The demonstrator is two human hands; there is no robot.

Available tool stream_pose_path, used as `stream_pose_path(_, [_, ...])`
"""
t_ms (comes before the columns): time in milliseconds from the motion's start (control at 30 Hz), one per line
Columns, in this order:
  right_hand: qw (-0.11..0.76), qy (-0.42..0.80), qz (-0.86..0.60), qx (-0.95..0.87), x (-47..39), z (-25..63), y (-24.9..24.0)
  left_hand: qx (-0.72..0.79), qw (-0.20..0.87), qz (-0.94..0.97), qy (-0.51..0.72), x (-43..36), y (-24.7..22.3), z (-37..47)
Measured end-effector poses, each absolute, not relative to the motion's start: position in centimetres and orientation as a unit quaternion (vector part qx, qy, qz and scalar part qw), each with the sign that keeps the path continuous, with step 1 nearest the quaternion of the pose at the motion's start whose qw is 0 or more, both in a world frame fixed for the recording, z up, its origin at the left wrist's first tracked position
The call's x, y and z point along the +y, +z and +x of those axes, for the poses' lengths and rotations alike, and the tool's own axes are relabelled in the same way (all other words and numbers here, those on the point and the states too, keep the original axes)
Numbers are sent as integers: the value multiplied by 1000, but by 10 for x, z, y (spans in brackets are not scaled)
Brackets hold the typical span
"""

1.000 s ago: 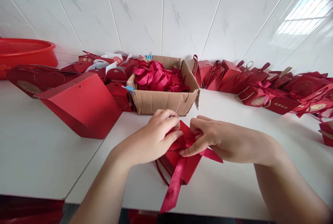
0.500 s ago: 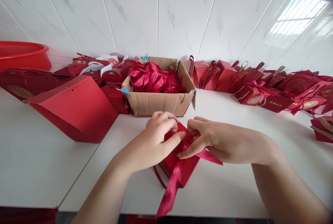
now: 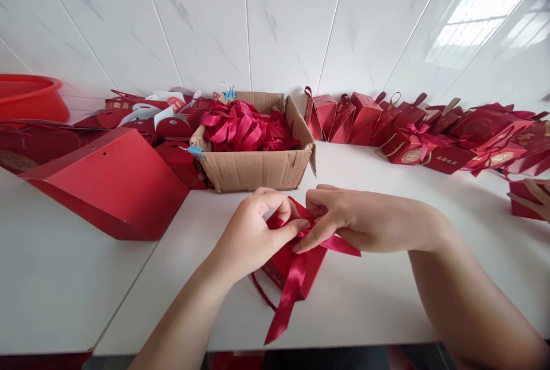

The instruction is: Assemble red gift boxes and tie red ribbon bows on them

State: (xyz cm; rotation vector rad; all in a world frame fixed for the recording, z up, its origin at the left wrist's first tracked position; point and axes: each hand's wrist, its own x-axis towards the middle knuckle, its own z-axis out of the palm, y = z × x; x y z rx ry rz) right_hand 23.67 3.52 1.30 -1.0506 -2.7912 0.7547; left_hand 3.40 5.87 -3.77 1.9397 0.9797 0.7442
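A small red gift box (image 3: 275,267) lies on the white table in front of me, a dark red twisted cord handle (image 3: 263,292) at its left side. Across the top runs a shiny crimson ribbon (image 3: 292,287), one tail hanging toward me and the other pointing right. My left hand (image 3: 262,232) is closed at the box's upper left, thumb and fingers pinching ribbon. From the right, my right hand (image 3: 339,218) pinches at the middle of the ribbon, index finger pressed down along it. The fingers partly hide the knot area.
A cardboard box (image 3: 262,170) of crimson ribbons stands behind my hands. Left of it are a large red folded box (image 3: 116,181), more flat boxes and a red basin (image 3: 34,98). Finished-looking red boxes (image 3: 408,146) line the tiled wall. Another person's fingers (image 3: 539,195) show at the right edge.
The view has turned slightly right, so the surroundings sit further left. Both hands stay on the ribbon, with the left fingertips drawn a little closer. The near ribbon tail reaches less far toward me.
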Motion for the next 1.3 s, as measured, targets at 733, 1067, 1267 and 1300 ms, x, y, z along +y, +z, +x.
stream_pose_path(733, [133,302,-332,-883,59,260,7,387,380,798,263,58,-33,34])
stream_pose_path(1067, [166,277,-329,-888,54,258,12,369,438,791,218,61,-26,23])
stream_pose_path(1267, [139,237,-334,-902,46,252,15,374,447,780,227,66,-29,18])
stream_pose_path(1300, [147,229,-336,-902,44,249,16,375,452,777,227,66,-29,18])
